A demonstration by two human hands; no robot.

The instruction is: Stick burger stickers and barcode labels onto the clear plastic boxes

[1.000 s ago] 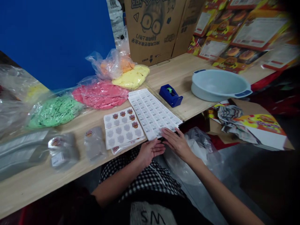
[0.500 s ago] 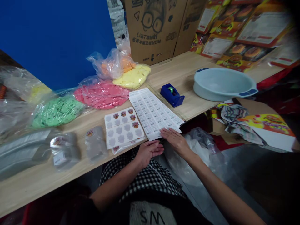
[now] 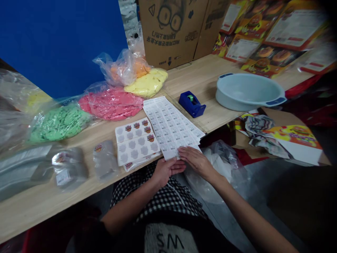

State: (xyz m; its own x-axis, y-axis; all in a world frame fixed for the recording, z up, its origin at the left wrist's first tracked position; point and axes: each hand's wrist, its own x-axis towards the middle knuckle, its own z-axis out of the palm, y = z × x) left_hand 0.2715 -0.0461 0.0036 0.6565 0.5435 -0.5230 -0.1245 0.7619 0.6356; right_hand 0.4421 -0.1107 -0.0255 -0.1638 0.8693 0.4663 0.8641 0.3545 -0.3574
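Printed white label sheets (image 3: 171,123) lie in a slightly fanned stack at the table's front edge, with rows of small barcode labels. My left hand (image 3: 164,171) is at the near edge of the top sheet, its thumb over the edge and its fingers close together, pinching the paper. On the sheet's near right corner my right hand (image 3: 193,160) rests with fingers stretched out flat; its thumb is hidden. To the left are sheets of round cartoon stickers (image 3: 137,142), partly used. Farther left stands a stack of clear plastic shells (image 3: 105,160) with a sticker on top.
A blue tape dispenser (image 3: 192,104) and a pale blue basin (image 3: 250,92) stand to the right. Bags of pink (image 3: 112,102), green (image 3: 59,121) and yellow (image 3: 147,82) material line the back. An open carton (image 3: 297,140) and a plastic bag (image 3: 221,168) sit below the edge.
The top label sheet has come slightly toward me over the table edge. My left thumb now overlaps its near edge; my right hand stays on the corner. The view has shifted slightly.
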